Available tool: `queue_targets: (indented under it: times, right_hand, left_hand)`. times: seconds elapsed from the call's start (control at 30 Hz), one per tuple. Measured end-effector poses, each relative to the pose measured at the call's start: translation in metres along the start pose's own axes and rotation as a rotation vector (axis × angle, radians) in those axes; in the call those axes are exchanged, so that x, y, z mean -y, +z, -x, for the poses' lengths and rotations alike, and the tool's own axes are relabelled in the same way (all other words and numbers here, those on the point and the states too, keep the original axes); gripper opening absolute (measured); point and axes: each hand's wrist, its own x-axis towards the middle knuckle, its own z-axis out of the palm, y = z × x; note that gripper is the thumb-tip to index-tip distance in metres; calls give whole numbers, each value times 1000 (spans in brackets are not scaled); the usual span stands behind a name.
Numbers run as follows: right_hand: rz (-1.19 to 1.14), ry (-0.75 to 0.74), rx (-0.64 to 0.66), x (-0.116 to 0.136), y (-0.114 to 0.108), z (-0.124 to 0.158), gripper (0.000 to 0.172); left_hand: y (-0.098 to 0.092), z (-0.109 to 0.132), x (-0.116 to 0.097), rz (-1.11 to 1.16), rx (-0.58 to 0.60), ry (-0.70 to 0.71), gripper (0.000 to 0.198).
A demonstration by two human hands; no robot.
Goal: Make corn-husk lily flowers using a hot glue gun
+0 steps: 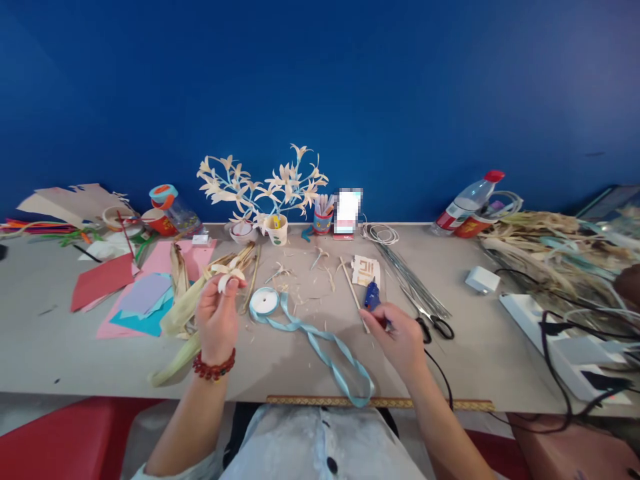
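My left hand (218,313) is raised over the left middle of the table, its thumb and fingers pinching a cream corn-husk flower (227,272). My right hand (403,337) is closed round the handle of a blue glue gun (371,295), most of the handle hidden by the fingers. The nozzle of the gun points away from me, over a small pale card with brown marks (366,270). Beside my right fingertips lies a thin pale stick (354,291). A spool (265,301) of light-blue ribbon (327,337) lies between the hands, the ribbon loosely unwound.
Husk flowers on stems (285,183) stand in a paper cup (277,231). Corn husks (185,310) and coloured paper (137,303) lie left. Black-handled scissors (440,327), wires (410,277), a power strip (530,323) and a bottle (465,205) are right. A wooden ruler (450,404) lines the front edge.
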Motion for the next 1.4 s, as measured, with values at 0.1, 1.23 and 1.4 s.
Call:
queue_targets:
  times: [0.1,1.23,1.4]
  right_hand:
    - [-30,-42,-29,4,5,-3,37]
    - [545,36,437,-75,-17,-11,43]
    - [321,132,406,-83,-35,-28,37]
  left_hand:
    - [-6,-1,-1,2,-3,-13,8]
    - [41,71,35,215,376,-625,19]
    - [40,73,34,192,381,-576,17]
